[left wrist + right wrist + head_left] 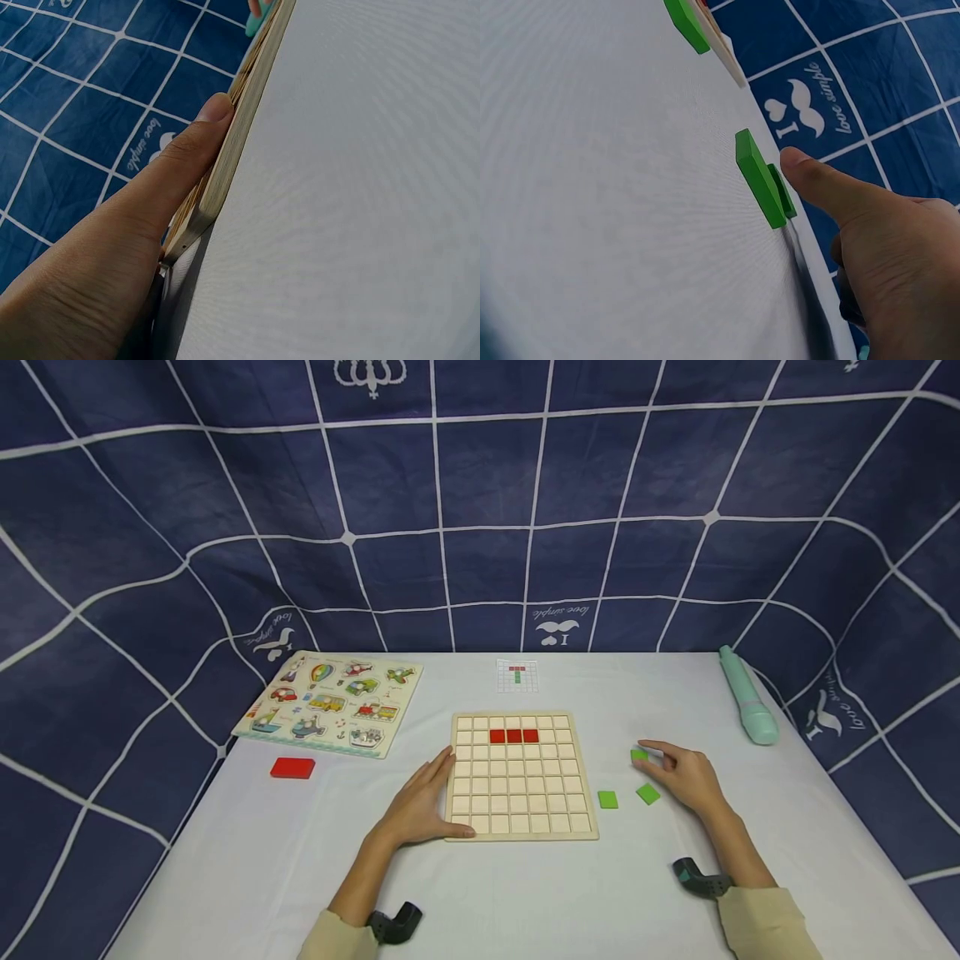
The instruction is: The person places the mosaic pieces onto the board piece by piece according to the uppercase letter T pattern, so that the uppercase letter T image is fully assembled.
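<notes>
A wooden grid board (532, 840) lies on the white table, with three red tiles (514, 737) in a row near its top. My left hand (420, 806) rests against the board's left side, fingers extended, thumb on the lower left corner. In the left wrist view, the thumb lies along the board's edge (225, 169). To the right of the board, my right hand (684, 777) reaches over a green tile (639, 755), thumb and index finger apart around it. Two more green tiles, one square-on (607, 799) and one turned (648, 793), lie nearby.
A small pattern card (517, 677) lies behind the board. At the left are a picture puzzle board (330, 702) and a red block (292, 767). A mint-green microphone-shaped object (750, 697) lies at the far right. Dark blue checked cloth (487, 560) hangs behind the table.
</notes>
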A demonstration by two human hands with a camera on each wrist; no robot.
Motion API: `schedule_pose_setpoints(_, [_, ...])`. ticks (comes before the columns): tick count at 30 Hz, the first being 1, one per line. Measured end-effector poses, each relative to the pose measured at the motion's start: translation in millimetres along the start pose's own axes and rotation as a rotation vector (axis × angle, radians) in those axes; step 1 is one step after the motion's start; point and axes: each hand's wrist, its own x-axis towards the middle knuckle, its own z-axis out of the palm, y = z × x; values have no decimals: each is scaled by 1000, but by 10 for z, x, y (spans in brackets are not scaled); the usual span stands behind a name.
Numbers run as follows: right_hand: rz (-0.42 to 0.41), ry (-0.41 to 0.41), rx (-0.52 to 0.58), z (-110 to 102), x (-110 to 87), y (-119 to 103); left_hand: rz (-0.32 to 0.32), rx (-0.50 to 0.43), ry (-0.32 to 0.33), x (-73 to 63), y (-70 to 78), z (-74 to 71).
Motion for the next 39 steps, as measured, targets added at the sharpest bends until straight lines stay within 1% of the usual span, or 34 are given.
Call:
schedule_pose_setpoints(8, [40,-61,-20,2,-14,26,4,-7,-1,6,10,-7])
schedule_pose_setpoints(14, [50,-77,-12,-4,-18,37,-10,-6,-9,-1,12,-8])
schedule_pose_setpoints(22, [52,-70,7,-21,-39,86,-10,-12,-5,-3,9,-4])
schedule_pose_setpoints(33, [65,-49,27,-26,-64,69,11,-12,1,4,9,0])
schedule_pose_setpoints(39, [74,-46,20,-12,-62,66,0,-12,-3,2,17,-9])
